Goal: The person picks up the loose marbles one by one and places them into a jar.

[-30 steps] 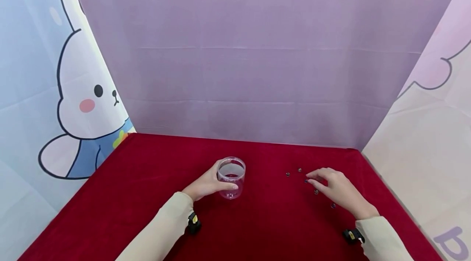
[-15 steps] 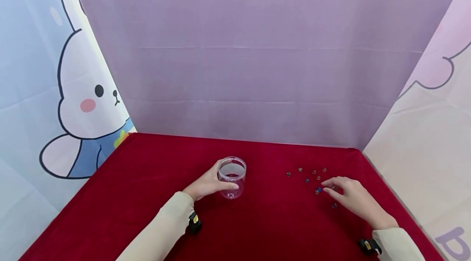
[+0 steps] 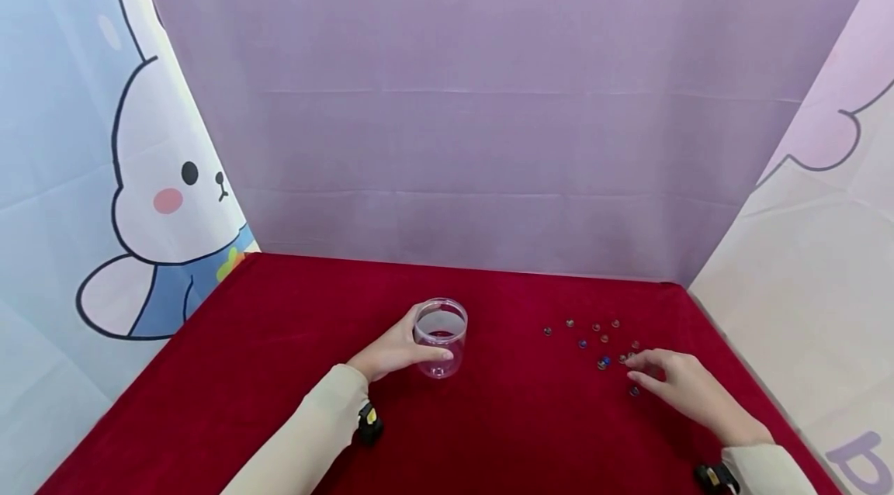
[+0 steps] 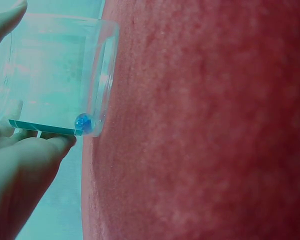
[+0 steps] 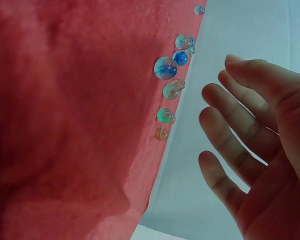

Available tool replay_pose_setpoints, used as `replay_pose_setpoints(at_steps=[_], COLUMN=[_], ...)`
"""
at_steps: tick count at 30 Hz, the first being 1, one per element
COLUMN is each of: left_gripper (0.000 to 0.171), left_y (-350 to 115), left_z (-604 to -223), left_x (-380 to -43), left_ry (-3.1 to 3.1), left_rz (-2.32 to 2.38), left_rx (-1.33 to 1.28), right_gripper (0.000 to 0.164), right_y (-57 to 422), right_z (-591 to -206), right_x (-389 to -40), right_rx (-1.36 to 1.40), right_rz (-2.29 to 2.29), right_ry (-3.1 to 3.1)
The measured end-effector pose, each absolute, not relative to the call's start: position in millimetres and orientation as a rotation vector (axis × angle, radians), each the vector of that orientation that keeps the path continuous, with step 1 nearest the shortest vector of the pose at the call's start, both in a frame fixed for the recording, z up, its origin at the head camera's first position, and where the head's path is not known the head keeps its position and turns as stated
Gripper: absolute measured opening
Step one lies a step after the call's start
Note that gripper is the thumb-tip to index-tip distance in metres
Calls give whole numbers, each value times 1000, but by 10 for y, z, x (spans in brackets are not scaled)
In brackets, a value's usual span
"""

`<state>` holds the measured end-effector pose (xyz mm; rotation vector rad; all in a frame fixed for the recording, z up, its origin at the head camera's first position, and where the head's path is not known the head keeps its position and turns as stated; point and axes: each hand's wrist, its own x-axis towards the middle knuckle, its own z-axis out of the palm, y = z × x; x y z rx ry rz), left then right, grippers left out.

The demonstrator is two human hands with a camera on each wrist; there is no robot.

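Observation:
A clear plastic jar (image 3: 447, 324) stands upright on the red cloth, and my left hand (image 3: 398, 347) grips it from the left with the thumb across its front. In the left wrist view, a blue marble (image 4: 84, 122) shows at the low end of the jar. My right hand (image 3: 691, 394) hovers over the right part of the cloth with relaxed fingers and nothing between them. Several small glass marbles (image 3: 604, 338) lie scattered beside and beyond its fingertips. In the right wrist view, a clear marble with blue swirls (image 5: 165, 68) is nearest the camera.
The red cloth (image 3: 517, 417) covers the table. A lilac curtain (image 3: 475, 130) hangs behind it. Printed sheets flank both sides, the left one bearing a cartoon rabbit (image 3: 168, 169). Each wrist carries a small black camera.
My right hand has moved to the right and a little toward me, uncovering more marbles on the cloth. The left hand and the jar have stayed nearly still.

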<state>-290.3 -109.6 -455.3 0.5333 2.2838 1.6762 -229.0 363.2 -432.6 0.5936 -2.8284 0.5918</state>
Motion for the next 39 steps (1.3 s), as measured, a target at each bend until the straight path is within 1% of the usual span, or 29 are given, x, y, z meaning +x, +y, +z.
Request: replay_pose_setpoints(at_steps=[20,39], left_gripper=[92,90], left_y=[-1092,-1092], left_z=[-4568,-4587], left_x=[-2915,-2933], left_ry=[2289,2287], left_rz=[1688,1693], left_rx=[539,545], right_gripper=[10,7], right_y=[3711,3690], right_z=[-4429,-4408], right_x=[-2280,-2301], right_rx=[633,642], right_rz=[776,739], right_ry=[-3006,-3023])
